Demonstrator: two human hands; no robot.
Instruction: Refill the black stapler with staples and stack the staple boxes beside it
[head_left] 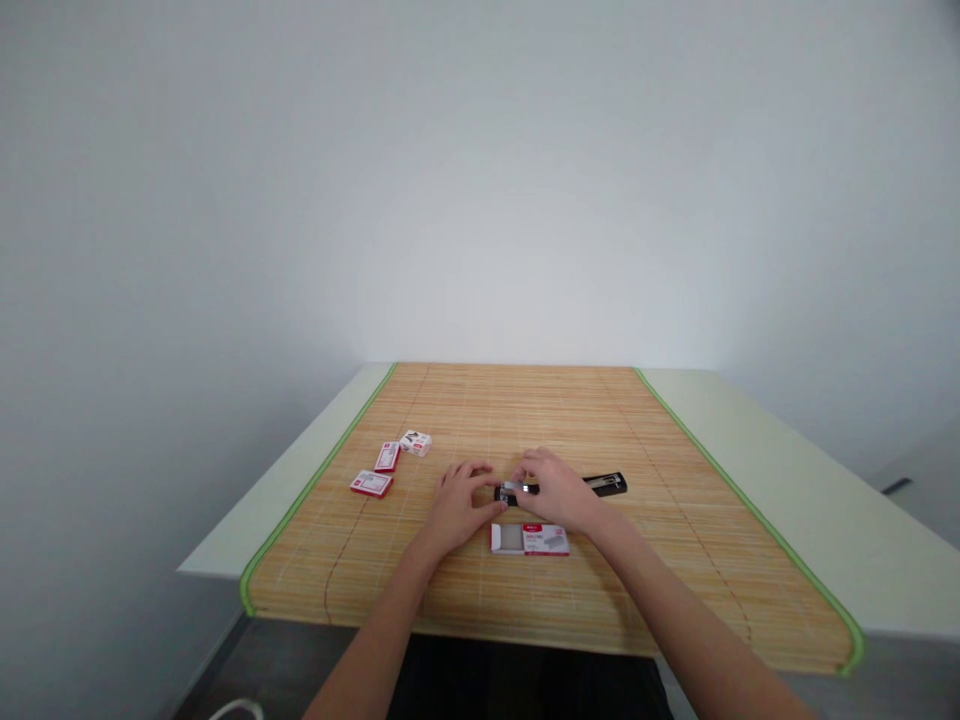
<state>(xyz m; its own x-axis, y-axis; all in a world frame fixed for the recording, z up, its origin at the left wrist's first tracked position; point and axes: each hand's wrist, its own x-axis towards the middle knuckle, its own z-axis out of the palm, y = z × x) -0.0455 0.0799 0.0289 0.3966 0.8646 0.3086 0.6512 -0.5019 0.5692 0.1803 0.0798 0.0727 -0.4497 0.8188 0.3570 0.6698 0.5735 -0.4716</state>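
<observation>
A black stapler (pixel 606 485) lies opened out lengthwise across the mat in front of me. Around its left end are the thumb and forefinger of my left hand (pixel 457 505), one on each side. My right hand (pixel 559 490) covers the stapler's middle, its fingertips pinched on a small silver strip of staples (pixel 511 486) at the left end. How far the strip sits in the channel is hidden by my fingers. Just nearer to me lies a red and white staple box (pixel 546 540), its left part showing a grey inside.
Left of my hands are two small red and white boxes (pixel 372 484) (pixel 388 457) and a white box (pixel 415 443) with a dark picture. A bamboo mat (pixel 525 410) with green edging covers the middle of the white table (pixel 750 430). A wall stands behind.
</observation>
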